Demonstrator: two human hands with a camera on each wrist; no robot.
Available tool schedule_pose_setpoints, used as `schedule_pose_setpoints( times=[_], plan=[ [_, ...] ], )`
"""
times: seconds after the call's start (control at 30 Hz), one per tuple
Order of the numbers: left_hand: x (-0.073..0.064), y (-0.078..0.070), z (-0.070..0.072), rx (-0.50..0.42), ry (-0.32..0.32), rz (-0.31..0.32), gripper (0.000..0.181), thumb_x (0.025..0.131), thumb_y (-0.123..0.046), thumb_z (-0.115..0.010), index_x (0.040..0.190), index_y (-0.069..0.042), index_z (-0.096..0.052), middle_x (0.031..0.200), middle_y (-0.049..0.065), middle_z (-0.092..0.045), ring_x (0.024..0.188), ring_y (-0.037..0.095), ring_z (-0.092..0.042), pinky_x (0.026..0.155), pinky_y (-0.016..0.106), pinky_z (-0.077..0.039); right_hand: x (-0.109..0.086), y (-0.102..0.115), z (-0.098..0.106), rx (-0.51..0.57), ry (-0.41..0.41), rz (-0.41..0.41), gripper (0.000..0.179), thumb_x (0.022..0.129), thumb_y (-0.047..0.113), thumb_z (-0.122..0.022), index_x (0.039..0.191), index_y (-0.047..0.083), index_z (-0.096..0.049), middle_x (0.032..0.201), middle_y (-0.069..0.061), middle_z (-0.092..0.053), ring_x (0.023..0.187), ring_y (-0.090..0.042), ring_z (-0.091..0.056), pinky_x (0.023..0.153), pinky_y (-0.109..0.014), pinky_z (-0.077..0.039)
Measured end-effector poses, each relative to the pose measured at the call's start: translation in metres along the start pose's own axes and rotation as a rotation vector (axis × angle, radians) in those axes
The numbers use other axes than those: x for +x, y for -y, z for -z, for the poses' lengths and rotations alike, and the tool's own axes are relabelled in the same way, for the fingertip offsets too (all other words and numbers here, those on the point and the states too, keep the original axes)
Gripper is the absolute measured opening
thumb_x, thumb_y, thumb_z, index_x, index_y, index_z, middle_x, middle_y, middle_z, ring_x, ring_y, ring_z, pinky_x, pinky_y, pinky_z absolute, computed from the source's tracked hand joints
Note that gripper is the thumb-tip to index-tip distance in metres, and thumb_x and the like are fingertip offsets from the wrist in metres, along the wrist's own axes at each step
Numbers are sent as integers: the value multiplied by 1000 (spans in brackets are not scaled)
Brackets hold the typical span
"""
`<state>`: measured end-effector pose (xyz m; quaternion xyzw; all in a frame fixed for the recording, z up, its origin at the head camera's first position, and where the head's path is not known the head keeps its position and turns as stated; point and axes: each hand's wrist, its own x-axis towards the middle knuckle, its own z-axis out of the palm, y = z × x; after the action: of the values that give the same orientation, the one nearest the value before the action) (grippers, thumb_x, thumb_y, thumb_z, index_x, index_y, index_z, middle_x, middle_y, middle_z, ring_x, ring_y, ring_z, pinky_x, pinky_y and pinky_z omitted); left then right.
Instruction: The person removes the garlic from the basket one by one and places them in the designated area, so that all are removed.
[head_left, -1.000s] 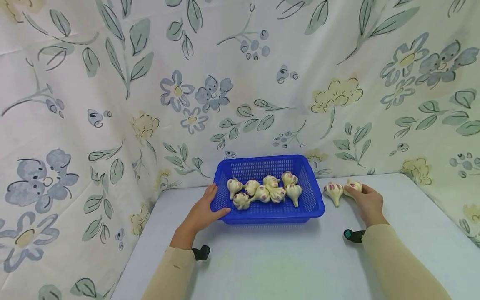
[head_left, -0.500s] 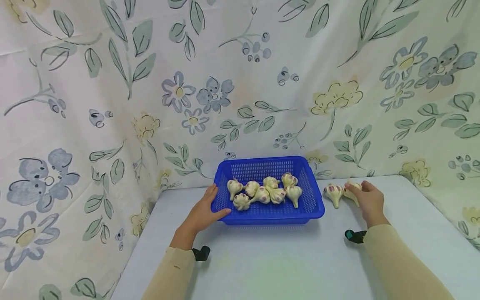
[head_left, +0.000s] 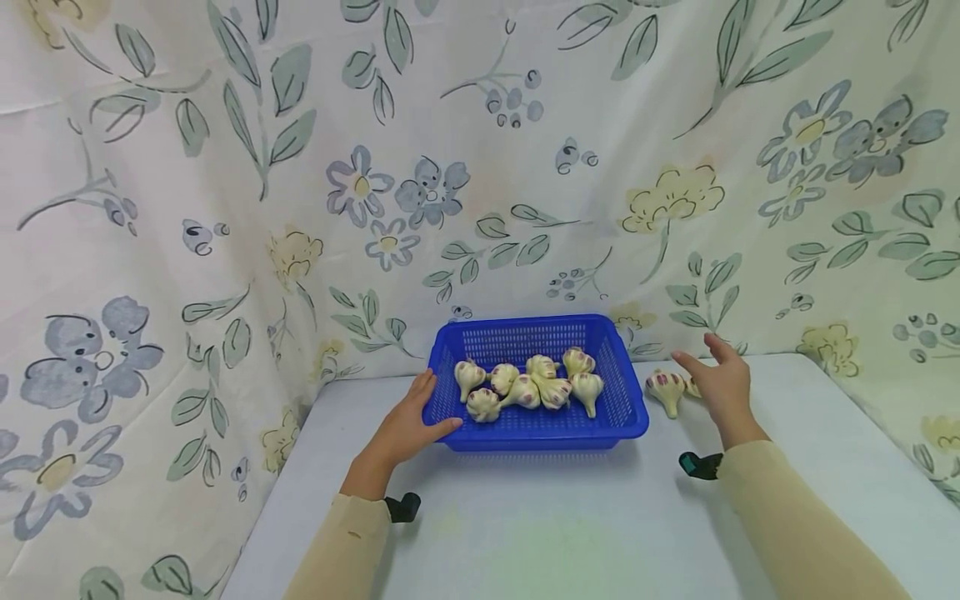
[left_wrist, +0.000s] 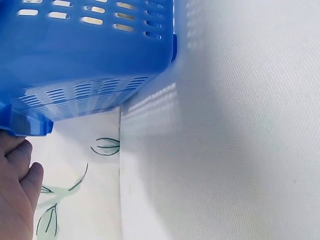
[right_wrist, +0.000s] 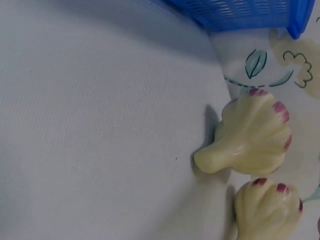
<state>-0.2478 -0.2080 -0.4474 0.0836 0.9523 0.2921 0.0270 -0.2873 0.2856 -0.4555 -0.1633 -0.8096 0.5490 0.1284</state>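
A blue perforated plastic basket [head_left: 540, 442] stands on the table, with several garlic bulbs [head_left: 522, 390] inside. My left hand [head_left: 405, 427] rests at the basket's front left corner, its thumb on the front rim and its fingers along the left side. In the left wrist view, the fingers [left_wrist: 31, 186] lie against the basket's edge. Right of the basket sit two more garlic bulbs: the nearer-left garlic bulb [head_left: 665, 392] is plain to see, the other garlic bulb [right_wrist: 267, 209] is partly behind my right hand [head_left: 726, 387]. That hand hovers with thumb and fingers apart, holding nothing.
The white table [head_left: 555, 525] has its right edge beyond the right arm. A floral cloth [head_left: 525, 167] hangs directly behind the basket and along the left side. A dark wrist camera [head_left: 699, 465] sticks out beneath the right wrist.
My right hand has let go of the right-hand garlic bulb, spread its fingers, and risen slightly leftward. The bulb stays on the table. The left hand and basket have kept their place.
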Motion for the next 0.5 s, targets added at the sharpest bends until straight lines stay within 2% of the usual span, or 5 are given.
schedule_pose_setpoints(
  times=[0.13,0.33,0.5],
  plan=[
    [-1,0,-1,1,0,-3,110,77,-75,-63,159,-18,-15,167,-1,-5,153,31,-12,114,63,-25,0,2,-4,-36,4,48,87,89,54,-65,157,16,-26,162,-10,-25,149,-33,-24,105,-52,-43],
    [1,1,-1,0,-1,-9,104,82,-64,-67,159,-17,-15,167,-1,-5,153,30,-11,116,62,-23,0,5,-5,-47,1,74,86,89,55,-65,156,13,-30,161,-12,-29,148,-33,-28,104,-53,-44],
    [1,1,0,2,-2,-12,109,78,-74,-63,159,-18,-15,167,-1,-5,153,31,-12,115,62,-24,-3,14,-7,-25,7,102,83,89,51,-67,154,12,-33,159,-12,-32,148,-32,-28,112,-54,-35]
  ],
)
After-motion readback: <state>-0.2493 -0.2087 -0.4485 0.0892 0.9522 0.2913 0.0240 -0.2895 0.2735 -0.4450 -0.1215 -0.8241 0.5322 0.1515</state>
